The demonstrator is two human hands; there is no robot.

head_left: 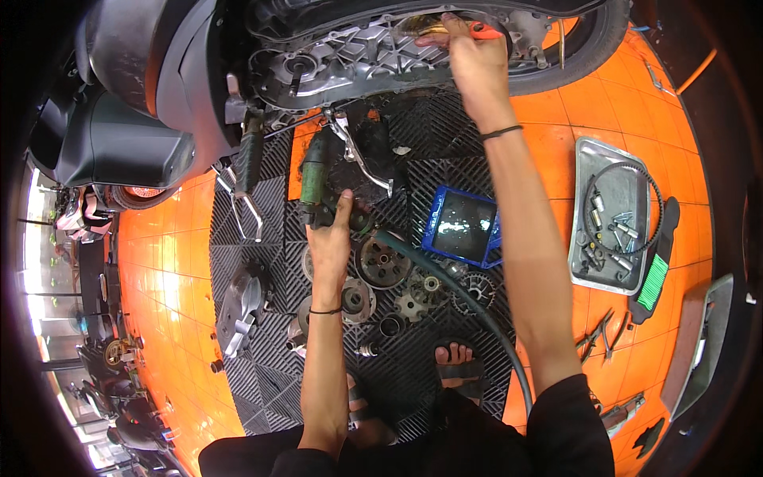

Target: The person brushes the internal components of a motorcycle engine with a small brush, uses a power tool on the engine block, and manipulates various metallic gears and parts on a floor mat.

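Hands on a green power tool and an orange-handled tool at a scooter's open engine case.

The left hand (330, 238) grips the green tool (315, 181) on the black floor mat (262, 381); it looks heavy, rigid and oily, best held round its body. The right hand (469, 60) pinches the light orange-handled tool (485, 32) against the engine case (358, 63).
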